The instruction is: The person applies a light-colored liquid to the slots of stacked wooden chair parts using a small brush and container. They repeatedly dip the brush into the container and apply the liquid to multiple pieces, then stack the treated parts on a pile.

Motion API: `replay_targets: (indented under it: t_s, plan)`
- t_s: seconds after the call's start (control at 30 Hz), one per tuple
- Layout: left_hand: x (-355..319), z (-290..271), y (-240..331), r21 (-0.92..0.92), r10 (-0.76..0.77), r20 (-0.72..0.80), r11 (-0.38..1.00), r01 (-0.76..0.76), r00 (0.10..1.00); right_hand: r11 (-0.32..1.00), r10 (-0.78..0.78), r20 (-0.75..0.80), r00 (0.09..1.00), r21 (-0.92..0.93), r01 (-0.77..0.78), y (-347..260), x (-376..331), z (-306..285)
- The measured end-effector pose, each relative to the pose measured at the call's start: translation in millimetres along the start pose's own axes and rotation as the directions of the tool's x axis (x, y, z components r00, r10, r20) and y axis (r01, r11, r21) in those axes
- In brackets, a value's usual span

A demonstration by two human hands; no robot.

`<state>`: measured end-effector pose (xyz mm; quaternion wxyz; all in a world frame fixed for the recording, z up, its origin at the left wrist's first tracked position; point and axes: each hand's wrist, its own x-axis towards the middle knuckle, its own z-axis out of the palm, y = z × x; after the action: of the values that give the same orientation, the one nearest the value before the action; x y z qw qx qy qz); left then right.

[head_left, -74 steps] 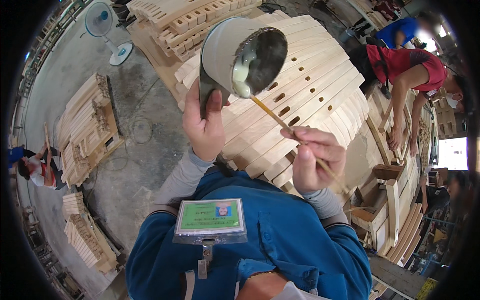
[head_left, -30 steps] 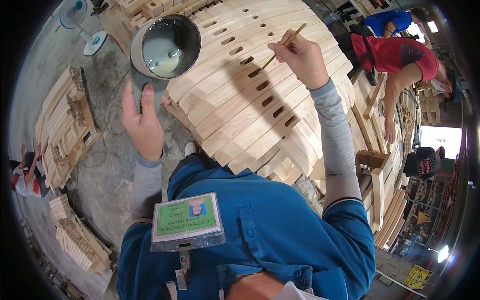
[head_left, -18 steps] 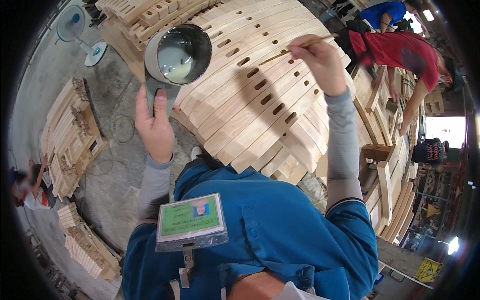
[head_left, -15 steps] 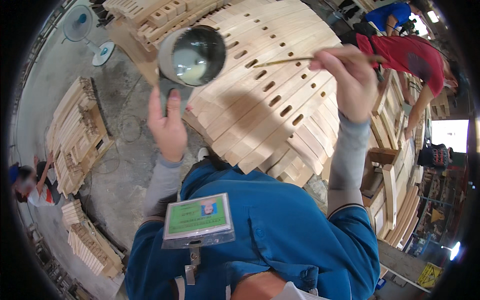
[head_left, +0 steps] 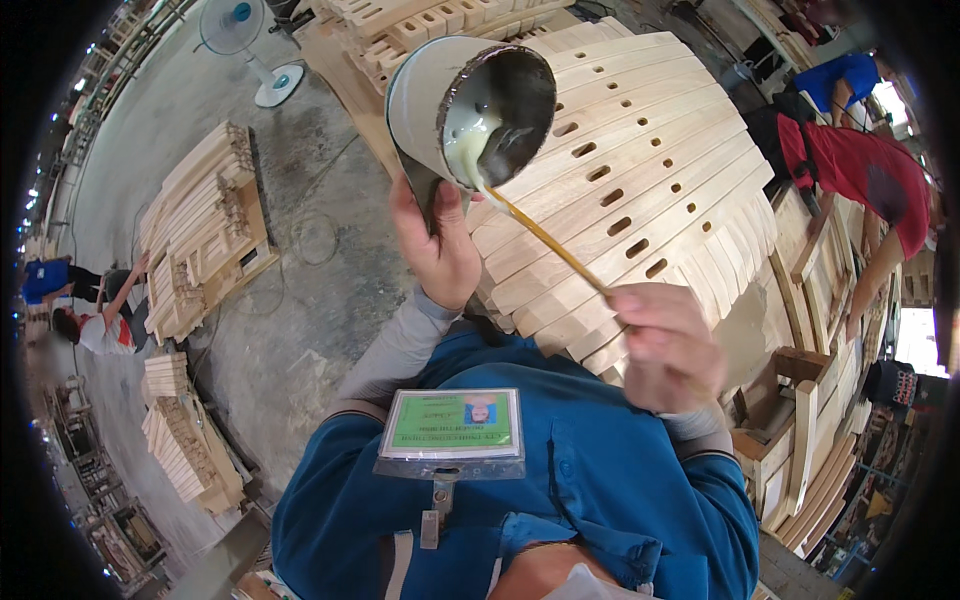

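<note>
My left hand (head_left: 438, 248) grips the handle of a grey metal pot (head_left: 470, 105), tilted toward me, with pale glue inside. My right hand (head_left: 668, 345) holds a thin wooden stick (head_left: 545, 237) whose tip dips into the glue at the pot's mouth. Below both lies a fanned stack of slotted wooden slats (head_left: 650, 170), pale and curved. I wear a blue shirt with a green badge (head_left: 455, 430) clipped at the chest.
Piles of wooden parts (head_left: 205, 225) stand on the concrete floor at left, with smaller stacks (head_left: 185, 440) lower left. A standing fan (head_left: 245, 45) is at the top. A person in red (head_left: 865, 180) bends over at right; others crouch at far left (head_left: 85, 310).
The pot has come up and tilted toward me. My right hand has drawn back from the slats and brought the stick's tip into the pot.
</note>
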<state>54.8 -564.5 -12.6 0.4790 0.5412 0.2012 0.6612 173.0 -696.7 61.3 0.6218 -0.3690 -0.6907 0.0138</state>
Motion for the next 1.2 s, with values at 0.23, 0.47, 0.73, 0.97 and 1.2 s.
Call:
replay_targets:
  t_s: [0.23,0.47,0.73,0.97,1.2]
  plan:
    - [-7,2,-6,0.095,0.12,0.05,0.988,-0.124,0.992,0.987,0.09,-0.02,0.996,0.135,-0.086,17,-6,0]
    - [-6,9,-10,0.225,-0.096,0.082,0.972,0.075,0.992,0.996,0.001,-0.136,0.991,0.086,0.011,16,-17,-10]
    - [3,-17,-12,0.087,-0.234,-0.042,0.968,0.237,0.971,0.746,0.661,-0.097,0.744,-0.019,-0.666,78,14,-107]
    - [12,-17,-4,0.073,-0.228,-0.069,0.97,0.232,0.971,0.692,0.72,0.161,0.675,-0.104,-0.714,131,2,-82]
    - [14,-26,-2,0.054,-0.212,-0.074,0.975,0.217,0.974,0.708,0.656,0.221,0.722,-0.51,-0.488,110,18,-65]
